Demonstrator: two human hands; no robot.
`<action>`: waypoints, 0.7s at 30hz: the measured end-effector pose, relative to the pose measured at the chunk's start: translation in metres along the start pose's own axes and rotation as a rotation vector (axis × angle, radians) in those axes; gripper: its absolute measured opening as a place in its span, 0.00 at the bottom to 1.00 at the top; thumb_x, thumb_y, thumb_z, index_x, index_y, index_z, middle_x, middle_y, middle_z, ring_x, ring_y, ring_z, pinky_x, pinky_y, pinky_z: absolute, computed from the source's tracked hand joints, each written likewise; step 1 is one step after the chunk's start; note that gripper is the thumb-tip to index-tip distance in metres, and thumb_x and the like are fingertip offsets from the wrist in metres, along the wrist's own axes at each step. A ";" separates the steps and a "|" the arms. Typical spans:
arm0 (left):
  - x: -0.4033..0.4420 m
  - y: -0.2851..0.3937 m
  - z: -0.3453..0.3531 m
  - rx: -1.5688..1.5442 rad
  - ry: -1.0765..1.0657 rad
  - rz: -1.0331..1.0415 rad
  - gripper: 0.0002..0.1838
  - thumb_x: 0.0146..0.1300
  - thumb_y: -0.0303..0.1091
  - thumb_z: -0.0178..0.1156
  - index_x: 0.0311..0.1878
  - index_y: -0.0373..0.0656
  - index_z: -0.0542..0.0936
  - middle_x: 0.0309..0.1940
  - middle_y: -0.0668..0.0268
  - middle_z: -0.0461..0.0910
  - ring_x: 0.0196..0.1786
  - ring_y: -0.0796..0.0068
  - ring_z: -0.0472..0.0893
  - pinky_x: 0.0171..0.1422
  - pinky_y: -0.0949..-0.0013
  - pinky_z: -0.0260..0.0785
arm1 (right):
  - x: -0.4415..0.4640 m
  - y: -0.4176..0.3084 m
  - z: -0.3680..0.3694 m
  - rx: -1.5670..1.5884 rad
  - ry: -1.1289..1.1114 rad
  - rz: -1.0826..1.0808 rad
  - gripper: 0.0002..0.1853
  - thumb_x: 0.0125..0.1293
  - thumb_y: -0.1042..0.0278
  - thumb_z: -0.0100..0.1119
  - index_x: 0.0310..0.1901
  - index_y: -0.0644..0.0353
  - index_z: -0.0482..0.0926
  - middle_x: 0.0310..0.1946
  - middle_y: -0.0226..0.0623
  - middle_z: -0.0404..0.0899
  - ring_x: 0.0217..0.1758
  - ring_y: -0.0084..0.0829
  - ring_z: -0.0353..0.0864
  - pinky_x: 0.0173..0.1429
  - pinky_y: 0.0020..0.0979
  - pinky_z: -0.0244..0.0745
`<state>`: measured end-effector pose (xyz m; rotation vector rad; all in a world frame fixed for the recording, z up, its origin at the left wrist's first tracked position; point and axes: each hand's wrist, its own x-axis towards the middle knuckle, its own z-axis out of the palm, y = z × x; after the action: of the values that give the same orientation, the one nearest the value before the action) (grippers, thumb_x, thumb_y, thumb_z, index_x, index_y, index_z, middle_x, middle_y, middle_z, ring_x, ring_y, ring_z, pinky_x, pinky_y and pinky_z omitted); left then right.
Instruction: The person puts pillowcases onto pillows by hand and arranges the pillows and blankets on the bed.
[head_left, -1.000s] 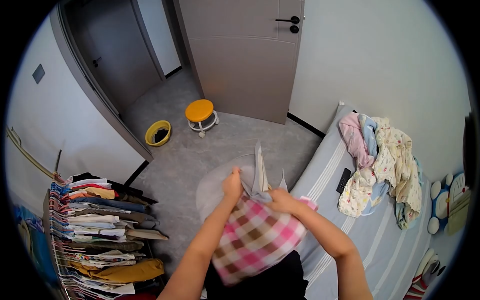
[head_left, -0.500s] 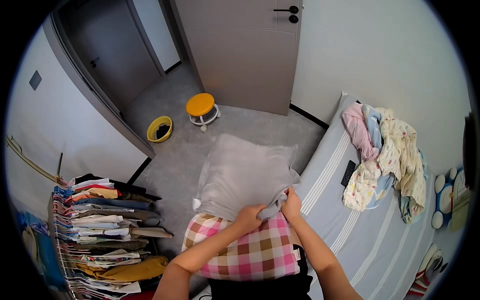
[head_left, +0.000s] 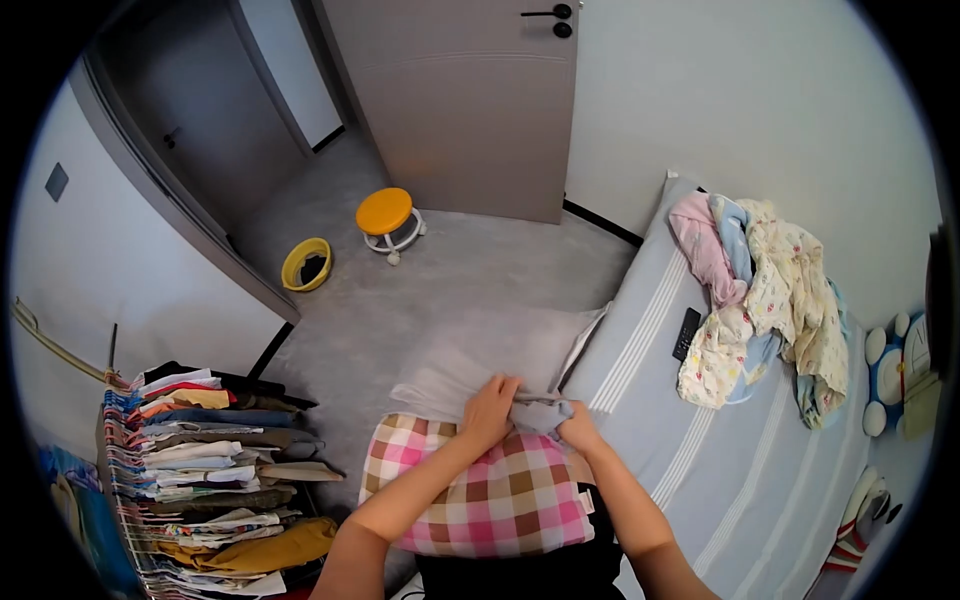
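A light grey cloth [head_left: 470, 345], blurred by motion, stretches out from my hands above the floor. Whether it is a garment or a pillowcase I cannot tell. My left hand [head_left: 489, 412] is closed on its near edge. Bunched grey fabric shows between the two hands, and my right hand [head_left: 577, 426] grips the other end of that bunch. Directly below, a pink, brown and white checked cushion-like piece [head_left: 480, 500] lies against my lap, with a small tag at its right edge. My forearms cross over it.
To the right is a bed [head_left: 640, 440] with rumpled clothes [head_left: 790, 290] and a black remote [head_left: 687, 334]. A rack of hanging clothes [head_left: 220, 470] stands at left. Ahead are a yellow stool [head_left: 385, 212], a yellow basin [head_left: 305, 265] and a door [head_left: 470, 110].
The grey cloth has dropped from a raised, billowing shape to a lower, blurred one. My hands have drawn slightly closer together, the left one a little higher. The view has shifted slightly.
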<state>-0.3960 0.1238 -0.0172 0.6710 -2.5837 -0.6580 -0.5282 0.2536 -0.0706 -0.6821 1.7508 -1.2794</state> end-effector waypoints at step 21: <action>-0.001 -0.074 -0.008 0.228 -0.051 0.022 0.15 0.44 0.25 0.58 0.40 0.46 0.77 0.37 0.59 0.77 0.40 0.56 0.78 0.40 0.57 0.70 | -0.004 0.019 -0.014 -0.652 0.075 -0.229 0.17 0.45 0.64 0.60 0.40 0.57 0.81 0.37 0.48 0.80 0.41 0.48 0.79 0.47 0.42 0.74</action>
<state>-0.3654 0.0644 -0.0499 0.7015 -2.7355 -0.3815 -0.5374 0.2698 -0.0857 -1.2407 2.2203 -0.8660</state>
